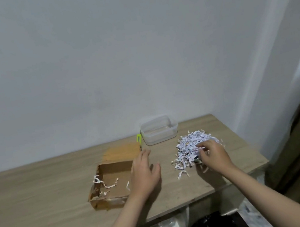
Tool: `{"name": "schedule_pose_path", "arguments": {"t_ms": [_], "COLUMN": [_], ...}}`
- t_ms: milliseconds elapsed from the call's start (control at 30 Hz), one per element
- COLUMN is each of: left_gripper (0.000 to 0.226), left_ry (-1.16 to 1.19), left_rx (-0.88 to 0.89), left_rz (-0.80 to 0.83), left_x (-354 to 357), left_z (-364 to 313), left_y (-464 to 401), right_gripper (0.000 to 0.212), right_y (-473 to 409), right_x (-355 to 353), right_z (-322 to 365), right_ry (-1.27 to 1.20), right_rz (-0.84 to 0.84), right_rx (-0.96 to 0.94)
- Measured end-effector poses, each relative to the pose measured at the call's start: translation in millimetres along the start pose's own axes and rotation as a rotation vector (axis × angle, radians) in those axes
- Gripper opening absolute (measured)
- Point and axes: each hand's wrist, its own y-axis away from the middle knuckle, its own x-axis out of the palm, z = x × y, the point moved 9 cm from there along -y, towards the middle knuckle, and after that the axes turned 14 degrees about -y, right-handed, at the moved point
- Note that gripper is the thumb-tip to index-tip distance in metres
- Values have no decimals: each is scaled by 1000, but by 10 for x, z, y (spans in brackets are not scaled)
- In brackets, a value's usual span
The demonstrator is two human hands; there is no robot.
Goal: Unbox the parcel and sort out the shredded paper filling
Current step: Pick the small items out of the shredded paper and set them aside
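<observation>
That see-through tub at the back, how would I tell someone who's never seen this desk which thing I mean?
Start at the light wooden tabletop and follow it to the white wall. There, behind the heap of white shredded paper, stands a clear rectangular plastic container with rounded corners. It is the only transparent thing there, lidless and seemingly empty, unlike the brown cardboard box nearer the person.

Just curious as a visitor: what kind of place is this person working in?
Probably a plain room at home, not a workshop: a wooden table against a bare white wall, with a clear plastic food container beside the opened cardboard box.
</observation>
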Motion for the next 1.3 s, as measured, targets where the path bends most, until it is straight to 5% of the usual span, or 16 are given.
{"name": "schedule_pose_path", "arguments": {"t_ms": [133,400,733,900,1067,1167,1300], "left_gripper": [56,56,18,34,56,57,51], "left_ry": [80,-108,-193,-137,-72,-132,-199], "left_rx": [71,178,-5,-21,152,264,205], "left_rz": [12,262,56,67,10,123,203], "left_x": [468,1751,1404,1275,1213,1462,1691], "left_z": [-736,-1432,-857,-648,-1039,-1267,-1240], "left_y": [-323,-511,-220,-144,-241,-303,-284], "right_gripper": [24,32,13,14,8,11,14], "right_y": [-347,-594,-540,-546,-511,-478,-472], "right_x": [-282,-98,-144,-309,-408,-112,73], "right_z": [-301,-889,-1282,-1349,-1006,-808,-923], "right_ry": [-6,23,-179,-212,-196,-168,-114], "right_rz": [16,357,404,320,151,287,352], "right_rx": [-8,-102,-205,-199,-325,-342,-235]}}
